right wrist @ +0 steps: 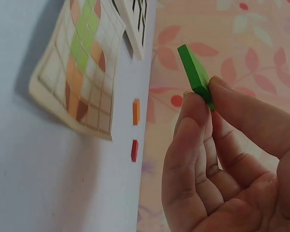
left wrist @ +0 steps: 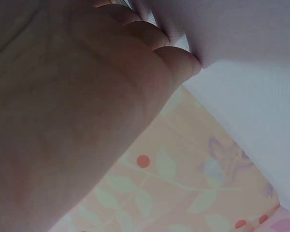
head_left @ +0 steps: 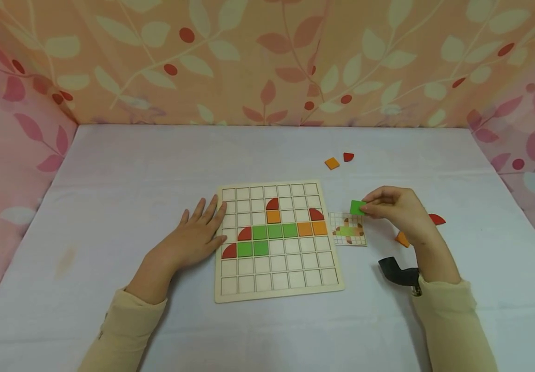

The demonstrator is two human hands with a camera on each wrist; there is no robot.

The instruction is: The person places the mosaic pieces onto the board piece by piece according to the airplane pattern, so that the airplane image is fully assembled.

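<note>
A green square tile (right wrist: 195, 72) is pinched between the thumb and fingers of my right hand (head_left: 395, 206), raised above the table by the small pattern card (head_left: 350, 237). My left hand (head_left: 193, 232) lies with fingers spread, its fingertips touching the left edge of the wooden grid board (head_left: 295, 268). Several green squares (head_left: 274, 231), orange squares (head_left: 312, 228) and red quarter-circle tiles (head_left: 229, 251) sit in the board's cells. The card, to the right of the board, carries a printed grid with green, orange and brown shapes.
Behind the board lie a loose orange square (head_left: 332, 163) and a red quarter-circle (head_left: 348, 156). Another red piece (head_left: 437, 219) and an orange one (head_left: 403, 238) are partly hidden by the right wrist. A black curved device (head_left: 397, 272) is at the right sleeve. Floral cloth (head_left: 267, 62) borders the table.
</note>
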